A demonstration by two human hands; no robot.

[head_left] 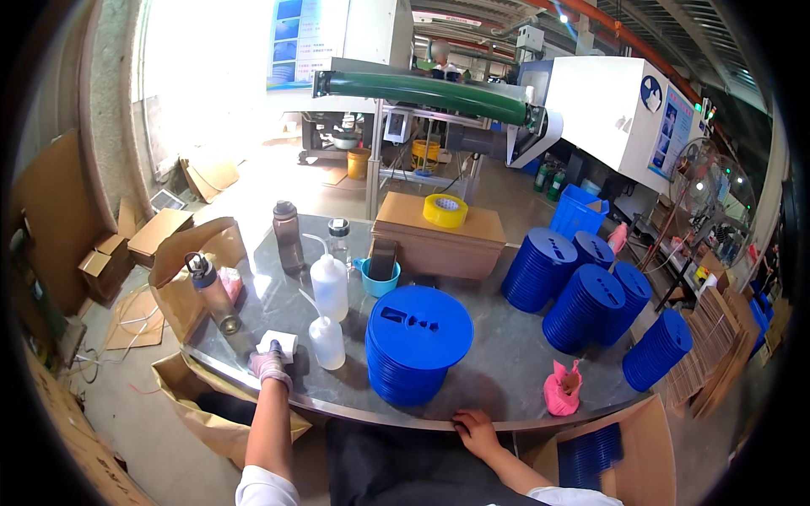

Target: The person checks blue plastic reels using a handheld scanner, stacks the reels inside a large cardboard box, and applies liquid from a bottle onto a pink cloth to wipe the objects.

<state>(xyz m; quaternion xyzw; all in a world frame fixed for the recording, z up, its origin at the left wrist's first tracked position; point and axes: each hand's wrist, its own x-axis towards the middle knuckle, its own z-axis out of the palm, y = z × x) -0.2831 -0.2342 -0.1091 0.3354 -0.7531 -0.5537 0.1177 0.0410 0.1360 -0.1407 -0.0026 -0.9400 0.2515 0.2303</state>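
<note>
At the table's left front edge, my left hand [271, 368], in a thin pale glove, is closed on a small white roll [285, 345], perhaps of paper or cloth. My right hand [479, 433], bare, rests on the front edge with its fingers laid on the tabletop, holding nothing. Between my hands, a stack of round blue plastic discs [420, 327] stands upright; its top disc has cut-out slots. Two white squeeze bottles, a nearer one [326, 344] and a farther one [329, 287], stand between the roll and the stack.
More blue disc stacks [582, 308] and a pink bag [562, 390] occupy the right side. Behind are a turquoise cup [379, 280], drink bottles [288, 236] and cardboard [439, 244] bearing yellow tape [445, 210]. An open carton [645, 447] and paper bag [181, 388] flank the front edge.
</note>
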